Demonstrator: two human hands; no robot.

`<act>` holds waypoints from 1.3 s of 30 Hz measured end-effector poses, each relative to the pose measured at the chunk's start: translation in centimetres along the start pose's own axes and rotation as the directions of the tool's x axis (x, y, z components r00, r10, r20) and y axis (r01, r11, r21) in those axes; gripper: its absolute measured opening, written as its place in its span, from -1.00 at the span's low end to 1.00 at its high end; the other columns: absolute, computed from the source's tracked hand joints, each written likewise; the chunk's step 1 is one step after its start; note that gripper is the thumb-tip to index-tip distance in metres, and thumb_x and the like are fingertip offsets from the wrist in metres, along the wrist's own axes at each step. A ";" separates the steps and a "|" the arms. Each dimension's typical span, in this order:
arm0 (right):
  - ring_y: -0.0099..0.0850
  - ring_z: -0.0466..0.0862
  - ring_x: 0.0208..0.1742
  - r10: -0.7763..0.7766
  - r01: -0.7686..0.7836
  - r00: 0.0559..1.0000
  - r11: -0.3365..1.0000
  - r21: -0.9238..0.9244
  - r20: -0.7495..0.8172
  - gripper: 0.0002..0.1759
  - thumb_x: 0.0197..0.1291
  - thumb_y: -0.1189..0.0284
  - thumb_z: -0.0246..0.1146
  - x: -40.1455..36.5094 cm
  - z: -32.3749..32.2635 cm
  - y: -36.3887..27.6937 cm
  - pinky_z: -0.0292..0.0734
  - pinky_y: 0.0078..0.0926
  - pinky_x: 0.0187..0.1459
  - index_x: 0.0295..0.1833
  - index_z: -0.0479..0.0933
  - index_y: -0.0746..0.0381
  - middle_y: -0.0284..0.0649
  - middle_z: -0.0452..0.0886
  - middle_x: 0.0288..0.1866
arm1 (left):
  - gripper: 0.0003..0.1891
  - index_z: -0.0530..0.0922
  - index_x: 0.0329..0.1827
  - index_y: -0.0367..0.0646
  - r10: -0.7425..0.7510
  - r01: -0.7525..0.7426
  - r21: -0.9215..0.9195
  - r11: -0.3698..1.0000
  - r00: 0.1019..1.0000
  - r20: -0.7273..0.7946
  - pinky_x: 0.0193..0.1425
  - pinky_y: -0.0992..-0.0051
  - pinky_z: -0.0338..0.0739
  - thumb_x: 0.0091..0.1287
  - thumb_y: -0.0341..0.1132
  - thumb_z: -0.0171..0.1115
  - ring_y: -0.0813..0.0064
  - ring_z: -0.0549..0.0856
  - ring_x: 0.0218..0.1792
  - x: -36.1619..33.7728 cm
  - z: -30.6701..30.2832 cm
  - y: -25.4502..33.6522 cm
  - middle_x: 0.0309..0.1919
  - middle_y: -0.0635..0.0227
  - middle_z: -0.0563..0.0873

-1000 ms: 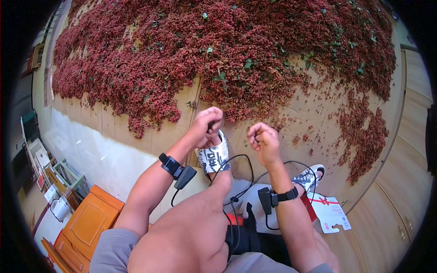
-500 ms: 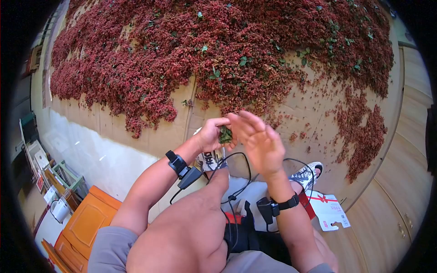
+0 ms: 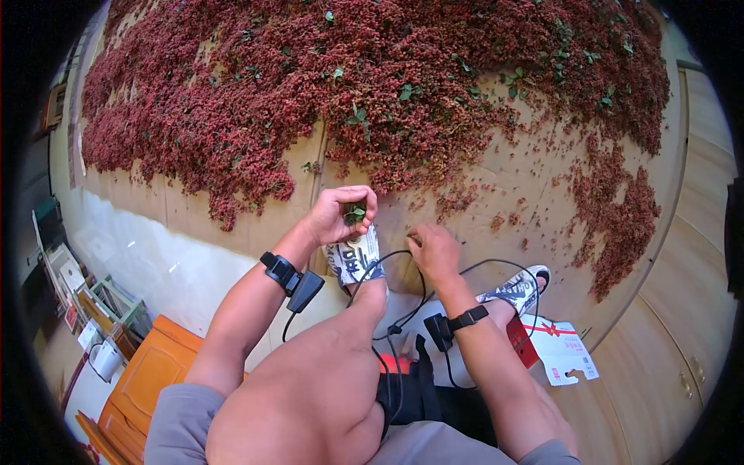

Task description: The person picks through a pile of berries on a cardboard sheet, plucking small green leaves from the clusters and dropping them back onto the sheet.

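My left hand (image 3: 335, 218) is curled round a small bunch of green leaves (image 3: 355, 213), which shows between thumb and fingers above my shoe. To its right, my right hand (image 3: 436, 252) is low over the cardboard (image 3: 480, 209), thumb and fingertips pressed together. Whatever may be in that pinch is hidden. Beyond both hands lies a wide, thick spread of small dark-red berry clusters (image 3: 387, 85), with green leaves (image 3: 358, 116) scattered among them.
Thin black cables (image 3: 422, 287) loop between my wrist devices. A red-and-white printed box (image 3: 562, 350) sits by my right foot. Wooden cabinet doors (image 3: 659, 356) line the right side. An orange wooden chair (image 3: 159, 372) and stacked goods are at left.
My hands have come apart: the left moved left with the leaves, while the open right hand dropped down and its fingers closed near the cardboard. The view shifted slightly.
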State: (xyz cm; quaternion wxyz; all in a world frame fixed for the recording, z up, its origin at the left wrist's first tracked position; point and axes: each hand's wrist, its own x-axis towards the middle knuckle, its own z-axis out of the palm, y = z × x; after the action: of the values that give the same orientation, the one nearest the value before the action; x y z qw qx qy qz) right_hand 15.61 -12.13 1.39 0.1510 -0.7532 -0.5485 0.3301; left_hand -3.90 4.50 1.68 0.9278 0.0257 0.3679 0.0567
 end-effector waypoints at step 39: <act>-0.12 0.66 -0.22 0.050 -0.072 0.968 0.994 -0.081 -0.247 -0.67 0.05 0.44 0.35 8.8 -3.4 -0.9 0.58 -0.17 -0.20 -0.01 0.60 0.13 -0.16 0.62 -0.30 | -0.58 0.40 -0.57 -0.10 -0.110 0.176 0.342 0.923 0.973 -0.203 -0.74 0.67 0.16 0.49 -0.12 0.10 0.64 0.37 -0.77 0.1 3.2 -1.0 -0.72 0.42 0.44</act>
State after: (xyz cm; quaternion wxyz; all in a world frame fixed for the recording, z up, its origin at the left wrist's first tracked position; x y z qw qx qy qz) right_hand 18.80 -3.20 1.45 0.1736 -0.8105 -0.5166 0.2145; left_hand -1.53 3.51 3.84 0.8720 0.1621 0.4554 -0.0771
